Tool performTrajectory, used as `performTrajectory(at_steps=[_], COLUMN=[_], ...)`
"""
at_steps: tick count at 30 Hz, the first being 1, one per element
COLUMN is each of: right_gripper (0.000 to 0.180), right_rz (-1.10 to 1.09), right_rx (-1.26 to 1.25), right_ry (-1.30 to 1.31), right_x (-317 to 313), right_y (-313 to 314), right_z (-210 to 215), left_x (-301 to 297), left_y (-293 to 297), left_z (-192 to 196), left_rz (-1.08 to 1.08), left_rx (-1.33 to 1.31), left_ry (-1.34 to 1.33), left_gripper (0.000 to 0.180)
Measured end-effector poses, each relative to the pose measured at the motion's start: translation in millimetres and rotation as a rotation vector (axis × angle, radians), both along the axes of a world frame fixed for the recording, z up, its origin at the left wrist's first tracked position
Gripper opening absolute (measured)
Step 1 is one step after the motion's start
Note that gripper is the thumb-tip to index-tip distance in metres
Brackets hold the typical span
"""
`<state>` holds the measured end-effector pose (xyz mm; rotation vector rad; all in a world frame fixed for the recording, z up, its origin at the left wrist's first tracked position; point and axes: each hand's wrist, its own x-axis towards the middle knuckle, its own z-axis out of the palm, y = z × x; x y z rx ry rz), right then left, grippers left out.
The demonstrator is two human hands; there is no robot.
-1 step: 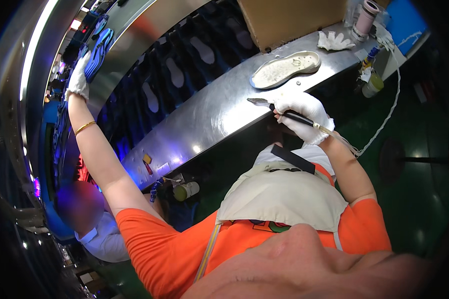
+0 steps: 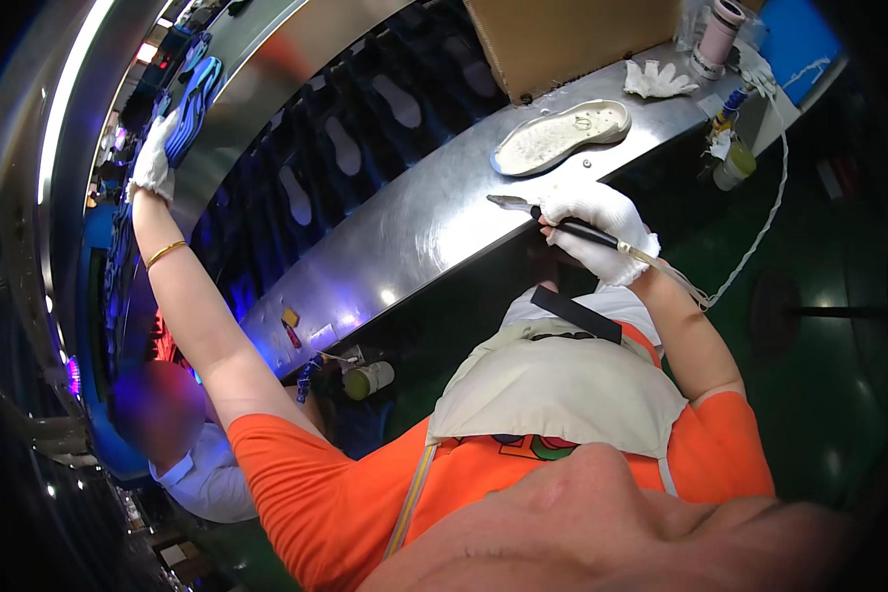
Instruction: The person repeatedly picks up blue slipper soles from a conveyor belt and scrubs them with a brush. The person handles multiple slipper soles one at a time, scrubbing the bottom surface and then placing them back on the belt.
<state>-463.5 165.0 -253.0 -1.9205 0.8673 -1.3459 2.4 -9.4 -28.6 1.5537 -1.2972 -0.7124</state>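
Note:
My left hand (image 2: 152,166), in a white glove, is stretched far out to the upper left. Its fingers are closed on the edge of a blue shoe sole (image 2: 195,111) at the raised metal ledge; some fingertips are hidden. My right hand (image 2: 602,232), also gloved in white with bare fingertips showing, grips a brush (image 2: 584,231) with a black handle. The bristle end points left over the bench's near edge, and a pale hose trails from the handle's back end. Just beyond that hand, a whitish shoe upper (image 2: 560,138) lies on the metal bench (image 2: 405,237).
Dark racks with pale insoles (image 2: 343,146) run behind the bench. Farther right are a cardboard box (image 2: 572,44), a loose white glove (image 2: 659,79), a pink bottle (image 2: 720,35) and a hanging jar (image 2: 735,166). Another person (image 2: 207,474) is at the lower left, near a second jar (image 2: 368,380).

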Motion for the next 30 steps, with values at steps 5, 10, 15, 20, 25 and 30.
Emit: performTrajectory(at_steps=[5,10,15,20,25,30], right_gripper=[0.018,0.020,0.024,0.021,0.019,0.018], right_rz=[-0.063,-0.180,-0.049,-0.040,-0.051,-0.128], right_rx=[0.175,0.226,0.509,0.574,0.502,0.265], right_ry=[-0.081,-0.065,-0.424,-0.370,-0.334,-0.179], right_x=[1.7,4.8,-4.4,2.0,12.6,33.0], right_y=[3.1,-2.4,-4.1,-7.8,-16.3,-12.3], right_z=[-15.0,-5.5,-9.1,-7.9,-7.6,0.4], left_x=[-17.7,-85.8,-175.1,-234.2,-274.8,-289.1], left_y=[10.3,55.8,112.0,149.8,170.7,178.3], left_z=[-40.5,-121.8,-218.0,-262.3,-258.3,-273.7], left_rz=[-0.076,-0.288,-0.557,-0.819,-0.704,-0.510], left_rx=[-0.446,-0.166,0.214,0.348,0.319,0.227], left_ry=[-0.020,0.602,1.063,1.516,1.706,1.482], left_gripper=[0.065,0.033,0.052,0.081,0.085,0.080])
